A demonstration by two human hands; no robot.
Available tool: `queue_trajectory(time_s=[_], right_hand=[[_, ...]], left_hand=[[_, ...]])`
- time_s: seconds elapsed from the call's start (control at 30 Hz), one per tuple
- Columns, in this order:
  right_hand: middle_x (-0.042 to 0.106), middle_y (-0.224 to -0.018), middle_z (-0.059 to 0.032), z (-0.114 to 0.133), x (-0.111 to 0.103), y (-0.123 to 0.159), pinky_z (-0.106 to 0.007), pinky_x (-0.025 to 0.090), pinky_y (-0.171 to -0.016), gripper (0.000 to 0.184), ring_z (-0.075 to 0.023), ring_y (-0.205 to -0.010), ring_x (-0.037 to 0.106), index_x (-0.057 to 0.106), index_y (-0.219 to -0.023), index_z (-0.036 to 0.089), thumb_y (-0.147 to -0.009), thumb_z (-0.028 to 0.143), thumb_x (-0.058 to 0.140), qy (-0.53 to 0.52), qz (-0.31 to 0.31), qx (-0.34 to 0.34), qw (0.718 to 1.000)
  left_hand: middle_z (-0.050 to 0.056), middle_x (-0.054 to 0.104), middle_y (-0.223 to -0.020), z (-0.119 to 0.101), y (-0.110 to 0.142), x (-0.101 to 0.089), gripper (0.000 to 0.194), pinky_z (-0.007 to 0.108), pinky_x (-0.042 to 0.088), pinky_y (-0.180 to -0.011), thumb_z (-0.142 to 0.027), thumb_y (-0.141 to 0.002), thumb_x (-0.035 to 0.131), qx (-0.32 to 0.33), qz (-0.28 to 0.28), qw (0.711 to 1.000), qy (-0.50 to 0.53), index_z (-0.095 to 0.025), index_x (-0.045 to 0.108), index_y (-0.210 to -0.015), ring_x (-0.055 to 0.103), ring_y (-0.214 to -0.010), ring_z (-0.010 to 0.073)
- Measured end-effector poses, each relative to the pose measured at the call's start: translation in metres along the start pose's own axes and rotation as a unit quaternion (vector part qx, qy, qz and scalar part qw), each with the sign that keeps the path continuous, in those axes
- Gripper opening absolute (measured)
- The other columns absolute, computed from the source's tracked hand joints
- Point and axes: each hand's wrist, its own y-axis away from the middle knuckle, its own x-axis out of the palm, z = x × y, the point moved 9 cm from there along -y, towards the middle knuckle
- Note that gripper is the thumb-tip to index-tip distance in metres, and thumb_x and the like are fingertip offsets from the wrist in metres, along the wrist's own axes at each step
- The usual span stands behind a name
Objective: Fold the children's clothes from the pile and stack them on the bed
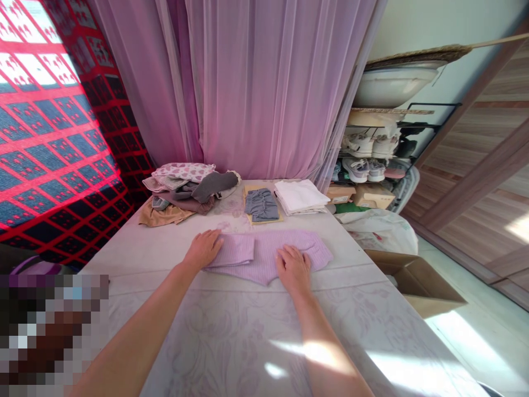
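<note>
A pair of lilac ribbed pants (264,264) lies flat across the table, its left part folded over toward the middle. My left hand (204,247) rests with flat fingers on the folded left end. Over the right part, my right hand (293,264) lies palm down, its fingers stretched out on the cloth. Neither hand grips the fabric. Just beyond the pants, a folded grey garment with a gathered waistband (262,205) sits on a yellow folded piece (266,221). To its right is a stack of folded white cloth (301,197).
A loose heap of clothes (185,190) sits at the table's back left. Purple curtains (256,88) hang behind the table (231,331). On the right stand a shoe rack (367,151), a white plastic bag (380,229) and an open cardboard box (430,292). A red-and-black patterned cloth (61,127) hangs left.
</note>
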Motion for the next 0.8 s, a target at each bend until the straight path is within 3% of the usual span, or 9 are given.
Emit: queue_trajectory(time_s=[0.13,0.27,0.53,0.67,0.8], right_hand=[[0.061,-0.134,-0.0056,-0.002,0.001,0.0,-0.046,0.021,-0.11,0.03,-0.0217,-0.129,0.045,0.069,-0.112,0.029,-0.094,0.031,0.045,-0.007,0.0,-0.001,1.0],[0.06,-0.134,-0.0056,-0.004,0.004,-0.001,-0.046,0.021,-0.11,0.03,-0.0217,-0.128,0.045,0.069,-0.113,0.03,-0.094,0.032,0.046,-0.005,0.001,0.0,1.0],[0.059,-0.135,-0.0057,-0.002,0.002,0.0,-0.048,0.021,-0.109,0.032,-0.0233,-0.13,0.045,0.067,-0.116,0.029,-0.094,0.031,0.044,0.01,0.007,0.0,1.0],[0.059,-0.136,-0.0052,0.024,-0.007,0.0,-0.048,0.02,-0.11,0.036,-0.023,-0.13,0.045,0.063,-0.124,0.031,-0.094,0.025,0.045,0.0,-0.01,-0.067,0.998],[0.058,-0.136,-0.0038,0.068,-0.001,0.005,-0.039,0.03,-0.106,0.037,-0.0204,-0.126,0.047,0.065,-0.123,0.033,-0.092,0.022,0.048,-0.025,0.017,-0.177,0.984]], left_hand=[[0.011,0.064,-0.131,0.013,-0.02,-0.009,0.043,0.043,0.039,-0.104,-0.034,-0.089,0.044,0.008,0.016,1.0,-0.01,-0.023,0.06,-0.127,0.056,-0.123,0.0278],[0.007,0.072,-0.113,0.013,-0.029,-0.02,0.039,0.036,0.042,-0.097,-0.038,-0.079,0.059,0.026,0.026,0.999,-0.018,-0.029,0.068,-0.116,0.062,-0.11,0.0268],[0.009,0.073,-0.104,0.011,-0.027,-0.03,0.03,0.039,0.045,-0.091,-0.038,-0.079,0.059,0.014,0.015,1.0,-0.014,-0.025,0.072,-0.102,0.063,-0.102,0.0292],[0.011,0.068,-0.117,0.003,-0.01,-0.036,0.033,0.039,0.043,-0.098,-0.031,-0.082,0.054,-0.001,-0.033,0.999,0.001,-0.022,0.068,-0.11,0.059,-0.111,0.028],[0.005,0.071,-0.107,-0.022,0.028,-0.035,0.023,0.035,0.044,-0.097,-0.035,-0.087,0.053,0.079,-0.059,0.991,0.093,-0.024,0.069,-0.1,0.061,-0.105,0.0217]])
